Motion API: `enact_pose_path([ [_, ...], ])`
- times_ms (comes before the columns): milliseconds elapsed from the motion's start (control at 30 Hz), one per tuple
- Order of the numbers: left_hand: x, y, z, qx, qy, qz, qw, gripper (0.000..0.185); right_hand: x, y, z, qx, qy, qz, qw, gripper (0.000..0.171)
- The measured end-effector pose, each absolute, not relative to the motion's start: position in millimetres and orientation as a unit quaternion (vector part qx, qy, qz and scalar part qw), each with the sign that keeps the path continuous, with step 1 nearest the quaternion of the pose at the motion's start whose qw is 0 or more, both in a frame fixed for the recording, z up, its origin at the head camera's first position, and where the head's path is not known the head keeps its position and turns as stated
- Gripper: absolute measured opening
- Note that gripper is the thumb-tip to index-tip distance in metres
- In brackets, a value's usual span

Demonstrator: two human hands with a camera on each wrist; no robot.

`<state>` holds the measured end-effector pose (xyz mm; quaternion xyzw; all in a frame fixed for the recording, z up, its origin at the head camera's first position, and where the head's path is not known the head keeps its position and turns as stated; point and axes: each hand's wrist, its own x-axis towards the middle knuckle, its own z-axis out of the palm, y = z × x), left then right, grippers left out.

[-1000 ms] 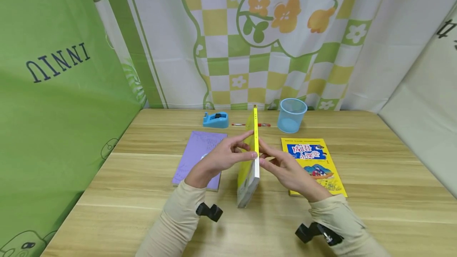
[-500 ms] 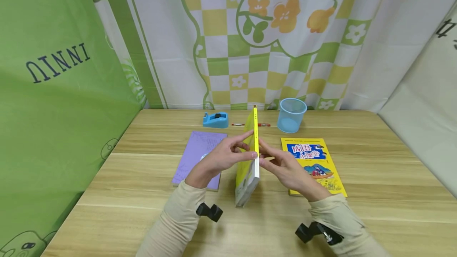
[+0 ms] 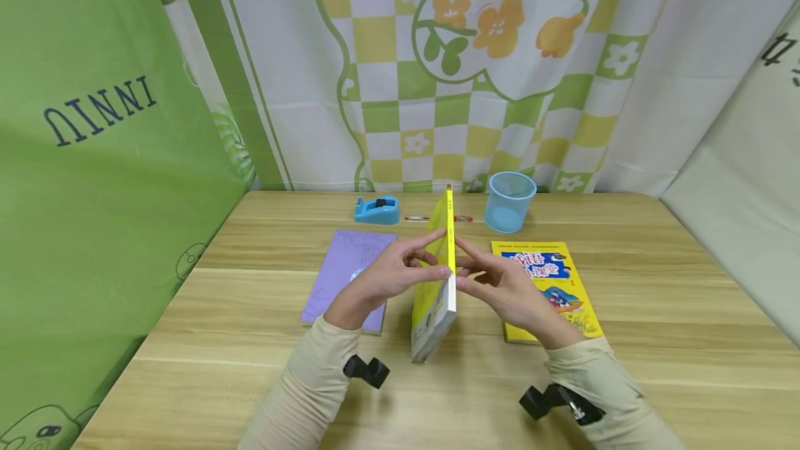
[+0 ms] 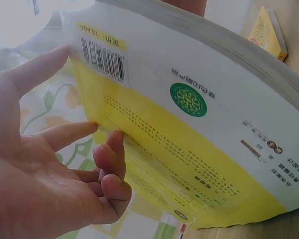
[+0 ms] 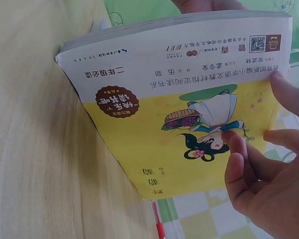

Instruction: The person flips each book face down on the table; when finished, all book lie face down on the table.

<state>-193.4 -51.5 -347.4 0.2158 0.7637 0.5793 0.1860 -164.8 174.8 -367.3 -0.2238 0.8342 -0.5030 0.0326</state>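
Note:
Between the hands a yellow-and-white paperback book [image 3: 433, 297] stands on its edge on the table, spine upward and tilted slightly. My left hand [image 3: 389, 271] touches the spine edge on its back-cover side with spread thumb and forefinger; the other fingers [image 4: 112, 164] are bent. Opposite, my right hand [image 3: 500, 288] touches the front-cover side likewise, thumb and forefinger [image 5: 284, 137] apart along the spine edge. The front cover, in the right wrist view, shows a drawn girl with a basket of grapes. A barcode and a green round seal mark the back cover in the left wrist view.
A purple book [image 3: 350, 266] lies flat at left, another yellow book [image 3: 550, 290] at right, partly behind the right hand. Along the back stand a blue tape dispenser [image 3: 377, 210] and a blue mesh cup [image 3: 510, 202]. A red pen [image 3: 462, 219] lies between them, partly hidden.
The right hand has shifted slightly right, and the upright book's spine has moved slightly right. The book's near lower corner has swung a little left since the first frame. The left hand stays put.

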Motion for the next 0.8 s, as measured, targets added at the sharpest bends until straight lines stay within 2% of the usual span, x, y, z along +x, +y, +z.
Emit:
enact_pose_path([
  [400,-196.2,-51.2,-353.2,0.209,0.763,0.582,0.185,0.066,-163.4,179.7,-364.1,-0.235,0.819,-0.521,0.042,0.060],
  [800,-196.3,-51.8,-354.1,0.203,0.763,0.583,0.191,0.067,-163.4,180.2,-361.5,-0.245,0.823,-0.511,0.016,0.061],
])
